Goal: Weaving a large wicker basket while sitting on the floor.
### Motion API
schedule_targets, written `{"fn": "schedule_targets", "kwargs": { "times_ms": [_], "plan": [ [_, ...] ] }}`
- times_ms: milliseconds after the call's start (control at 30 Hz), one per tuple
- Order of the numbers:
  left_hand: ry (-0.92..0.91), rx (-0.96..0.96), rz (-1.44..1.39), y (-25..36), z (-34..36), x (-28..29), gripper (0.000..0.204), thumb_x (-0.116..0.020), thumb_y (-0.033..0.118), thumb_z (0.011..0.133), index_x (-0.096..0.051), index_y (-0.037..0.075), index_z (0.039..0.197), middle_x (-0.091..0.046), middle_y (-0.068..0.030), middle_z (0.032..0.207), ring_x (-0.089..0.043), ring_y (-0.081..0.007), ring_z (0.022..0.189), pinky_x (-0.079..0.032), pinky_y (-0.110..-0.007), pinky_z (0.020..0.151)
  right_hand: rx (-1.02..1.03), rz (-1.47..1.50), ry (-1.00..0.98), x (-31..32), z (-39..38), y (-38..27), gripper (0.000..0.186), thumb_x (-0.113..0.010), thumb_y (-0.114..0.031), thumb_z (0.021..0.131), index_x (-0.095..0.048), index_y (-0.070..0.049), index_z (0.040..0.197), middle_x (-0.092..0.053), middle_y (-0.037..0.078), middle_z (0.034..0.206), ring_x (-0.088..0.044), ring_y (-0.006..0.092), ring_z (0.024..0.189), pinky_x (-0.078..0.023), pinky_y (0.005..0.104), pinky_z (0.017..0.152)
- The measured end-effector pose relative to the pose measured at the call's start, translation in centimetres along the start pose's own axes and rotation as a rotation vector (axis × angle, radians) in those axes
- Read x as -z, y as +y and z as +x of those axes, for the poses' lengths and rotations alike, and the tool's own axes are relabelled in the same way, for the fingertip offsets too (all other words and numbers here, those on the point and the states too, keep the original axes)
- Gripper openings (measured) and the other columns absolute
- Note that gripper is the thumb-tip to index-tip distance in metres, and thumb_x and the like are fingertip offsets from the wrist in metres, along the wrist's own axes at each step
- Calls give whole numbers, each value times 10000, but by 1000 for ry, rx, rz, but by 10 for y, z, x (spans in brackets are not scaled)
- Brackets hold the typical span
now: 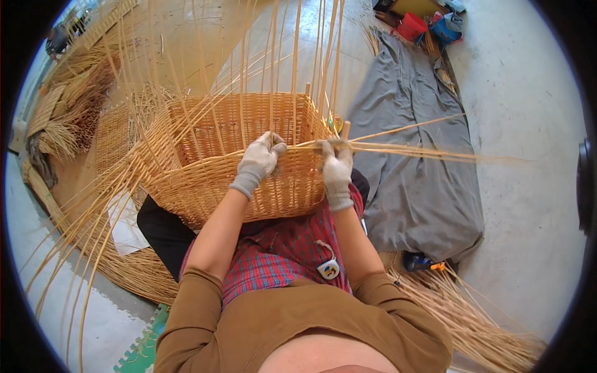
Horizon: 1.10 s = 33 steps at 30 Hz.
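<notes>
A rectangular woven wicker basket point(199, 189) rests across my lap, with tall upright stakes point(273, 50) rising from its sides and loose rods fanning out at the left. My left hand point(261, 158), in a pale grey-white glove, pinches the strands on the basket's near rim, around an upright stake. My right hand point(336, 166), gloved alike, grips long horizontal rods point(410, 149) at the right corner; these extend out to the right beside a short thicker post point(346, 129). A small white object point(328, 268) on a cord lies against my checked apron point(273, 258).
Piles of rods and woven pieces point(78, 105) lie at the left, near a white sheet point(124, 233). A grey cloth-covered long shape point(416, 199) lies at the right, with red point(410, 26) and blue point(444, 31) containers behind it. More rods point(454, 317) lie beside me, and a green mat point(143, 348) below.
</notes>
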<state>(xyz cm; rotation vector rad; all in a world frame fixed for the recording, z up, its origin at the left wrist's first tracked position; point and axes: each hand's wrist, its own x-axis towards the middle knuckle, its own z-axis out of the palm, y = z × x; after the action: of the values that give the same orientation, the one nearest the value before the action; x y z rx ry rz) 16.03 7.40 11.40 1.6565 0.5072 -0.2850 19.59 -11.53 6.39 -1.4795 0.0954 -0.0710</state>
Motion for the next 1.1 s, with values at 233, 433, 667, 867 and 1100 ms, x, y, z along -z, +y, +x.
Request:
{"fn": "schedule_targets", "kwargs": {
  "times_ms": [233,433,667,867,1100],
  "plan": [
    [192,-101,72,-21,18,-18,295,-613,324,955,-660,39,895,-670,-64,784,-594,-162,701,-496,-335,697,644,-496,-351,-55,90,-65,510,-510,53,863,-501,-125,1341,-671,133,1073,-680,263,857,-555,376,747],
    [582,-445,284,-6,-28,-30,487,-630,138,902,-499,170,1371,-620,-135,1149,-665,-260,773,-541,-387,740,-66,89,-24,96,24,-44,196,-620,-123,949,-602,-57,1132,-676,36,857,-644,150,654,-458,242,462],
    [163,-377,895,0,-3,-106,722,-578,121,887,-309,390,1502,-503,-236,1306,-691,-352,812,-564,-449,689,825,-855,-283,21,135,-73,223,-613,-140,943,-611,-27,1135,-675,81,947,-652,217,949,-536,348,816],
    [148,-399,1136,12,-16,-109,666,-570,131,891,-367,357,1484,-526,-196,1182,-689,-323,809,-555,-455,682,103,255,22,126,143,-52,207,-465,-124,1008,-511,-114,1210,-473,9,662,-518,152,561,-554,428,590],
    [187,-557,638,39,-29,-148,801,-706,364,835,-329,182,1518,-496,-166,1307,-605,-356,1077,-511,-391,888,448,-94,-176,84,34,-108,266,-499,-81,977,-516,-83,1242,-557,28,731,-506,174,545,-539,408,636]
  ]
}}
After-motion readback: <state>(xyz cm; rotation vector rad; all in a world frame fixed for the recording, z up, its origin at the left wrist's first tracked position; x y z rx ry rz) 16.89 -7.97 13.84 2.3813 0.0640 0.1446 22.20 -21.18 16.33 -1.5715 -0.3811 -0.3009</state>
